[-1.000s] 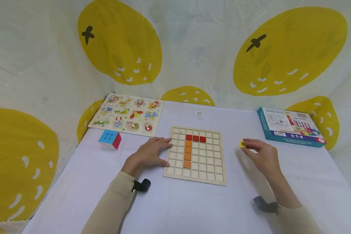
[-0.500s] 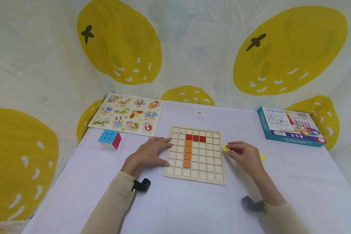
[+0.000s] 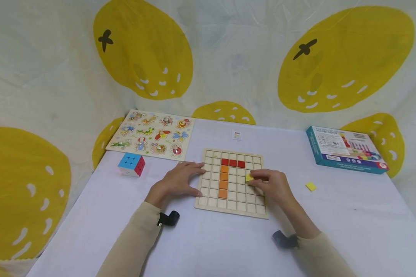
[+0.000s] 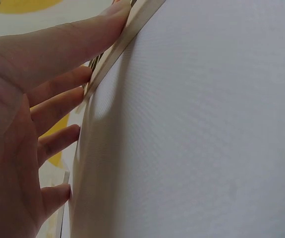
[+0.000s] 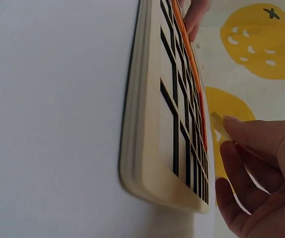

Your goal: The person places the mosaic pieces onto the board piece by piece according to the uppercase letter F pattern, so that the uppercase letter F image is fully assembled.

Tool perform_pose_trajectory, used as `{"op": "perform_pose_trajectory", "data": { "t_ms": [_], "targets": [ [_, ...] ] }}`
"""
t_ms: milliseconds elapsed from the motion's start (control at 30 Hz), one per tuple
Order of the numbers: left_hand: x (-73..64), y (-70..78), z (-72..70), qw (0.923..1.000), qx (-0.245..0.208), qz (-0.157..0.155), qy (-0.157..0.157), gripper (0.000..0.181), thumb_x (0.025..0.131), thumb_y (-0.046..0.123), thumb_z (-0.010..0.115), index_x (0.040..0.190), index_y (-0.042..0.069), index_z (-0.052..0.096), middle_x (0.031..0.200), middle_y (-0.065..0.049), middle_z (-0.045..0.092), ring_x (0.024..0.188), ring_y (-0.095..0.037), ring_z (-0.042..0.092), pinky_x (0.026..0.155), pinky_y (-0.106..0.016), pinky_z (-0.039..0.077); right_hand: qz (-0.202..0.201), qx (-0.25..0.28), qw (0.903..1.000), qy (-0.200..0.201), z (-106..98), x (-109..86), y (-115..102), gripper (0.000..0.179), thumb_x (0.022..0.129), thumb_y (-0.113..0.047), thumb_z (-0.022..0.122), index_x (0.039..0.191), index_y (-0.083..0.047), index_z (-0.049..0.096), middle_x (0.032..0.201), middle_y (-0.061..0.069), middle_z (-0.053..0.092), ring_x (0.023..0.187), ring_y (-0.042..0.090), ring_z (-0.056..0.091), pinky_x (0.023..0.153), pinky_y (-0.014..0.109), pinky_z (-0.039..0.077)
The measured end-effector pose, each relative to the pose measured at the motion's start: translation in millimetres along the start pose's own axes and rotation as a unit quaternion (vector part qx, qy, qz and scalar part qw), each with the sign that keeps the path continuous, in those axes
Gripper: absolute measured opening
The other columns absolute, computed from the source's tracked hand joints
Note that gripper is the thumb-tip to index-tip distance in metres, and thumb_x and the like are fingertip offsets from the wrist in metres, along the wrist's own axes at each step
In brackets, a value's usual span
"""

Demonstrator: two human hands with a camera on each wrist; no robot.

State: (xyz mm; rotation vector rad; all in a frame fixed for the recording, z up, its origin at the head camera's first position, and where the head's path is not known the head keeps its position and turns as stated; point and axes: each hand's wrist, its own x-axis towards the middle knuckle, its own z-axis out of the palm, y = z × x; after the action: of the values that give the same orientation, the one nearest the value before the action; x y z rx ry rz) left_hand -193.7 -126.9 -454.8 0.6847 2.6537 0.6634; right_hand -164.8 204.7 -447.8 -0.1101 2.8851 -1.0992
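A square wooden grid board [image 3: 241, 197] lies on the white cloth in the middle of the head view. Three red tiles [image 3: 233, 163] form a row in it, with a column of several orange tiles [image 3: 223, 176] running down from the left one. My right hand [image 3: 275, 187] pinches a yellow tile [image 3: 249, 177] between thumb and fingertips over the board's right part; the right wrist view shows this tile [image 5: 220, 125] edge-on, above the grid. Along the board's left edge rests my left hand [image 3: 178, 181], fingers spread, thumb [image 4: 83, 47] touching the rim in the left wrist view.
Another yellow tile [image 3: 311, 186] lies right of the board. A small printed card [image 3: 237, 135] is behind it. At the left are a puzzle cube [image 3: 131, 164] and an insect puzzle board [image 3: 151, 132]; a flat game box [image 3: 346, 149] sits at the back right.
My right hand has carried the yellow tile leftward from the cloth to over the board, uncovering a second yellow tile behind it. My left hand stays at the board's edge.
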Motion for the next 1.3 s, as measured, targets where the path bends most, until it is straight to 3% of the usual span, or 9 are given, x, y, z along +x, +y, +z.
{"op": "perform_pose_trajectory", "data": {
  "t_ms": [367, 600, 867, 1300],
  "targets": [
    [1.2, -0.6, 2.1, 1.0000, 0.006, -0.003, -0.001, 0.080, 0.078, 0.048, 0.085, 0.148, 0.028, 0.054, 0.166, 0.012, 0.036, 0.157, -0.024, 0.029, 0.125, -0.053, 0.033, -0.048, 0.007, 0.9988, 0.002, 13.2, 3.5, -16.5, 0.027, 0.086, -0.012, 0.082, 0.112, -0.006, 0.079, 0.120, 0.014, 0.076, 0.110, 0.032, 0.073, 0.093, 0.042, 0.061],
    [0.6, -0.9, 2.3, 1.0000, 0.004, -0.002, 0.000, 0.079, 0.078, 0.048, 0.085, 0.148, 0.028, 0.055, 0.166, 0.012, 0.036, 0.157, -0.025, 0.029, 0.124, -0.054, 0.033, -0.050, 0.003, 0.9987, -0.008, 23.8, 11.0, -26.5, 0.024, 0.083, -0.011, 0.084, 0.107, -0.007, 0.081, 0.110, 0.011, 0.079, 0.107, 0.029, 0.075, 0.095, 0.043, 0.061],
    [0.7, -1.2, 1.8, 1.0000, 0.000, 0.005, 0.003, 0.079, 0.078, 0.048, 0.085, 0.147, 0.027, 0.055, 0.166, 0.011, 0.037, 0.156, -0.025, 0.030, 0.124, -0.054, 0.033, -0.035, -0.022, 0.9989, -0.020, 29.7, 13.2, -24.4, 0.025, 0.083, -0.015, 0.085, 0.107, -0.010, 0.081, 0.108, 0.008, 0.080, 0.111, 0.027, 0.074, 0.100, 0.045, 0.058],
    [0.0, 0.0, 1.2, 1.0000, -0.003, 0.000, 0.003, 0.079, 0.078, 0.047, 0.085, 0.148, 0.027, 0.055, 0.166, 0.012, 0.037, 0.156, -0.025, 0.029, 0.125, -0.054, 0.032, -0.067, -0.039, 0.9969, -0.013, 35.4, 16.1, -21.3, 0.023, 0.082, -0.012, 0.085, 0.104, -0.007, 0.082, 0.105, 0.007, 0.081, 0.105, 0.025, 0.076, 0.092, 0.042, 0.061]
  ]
}}
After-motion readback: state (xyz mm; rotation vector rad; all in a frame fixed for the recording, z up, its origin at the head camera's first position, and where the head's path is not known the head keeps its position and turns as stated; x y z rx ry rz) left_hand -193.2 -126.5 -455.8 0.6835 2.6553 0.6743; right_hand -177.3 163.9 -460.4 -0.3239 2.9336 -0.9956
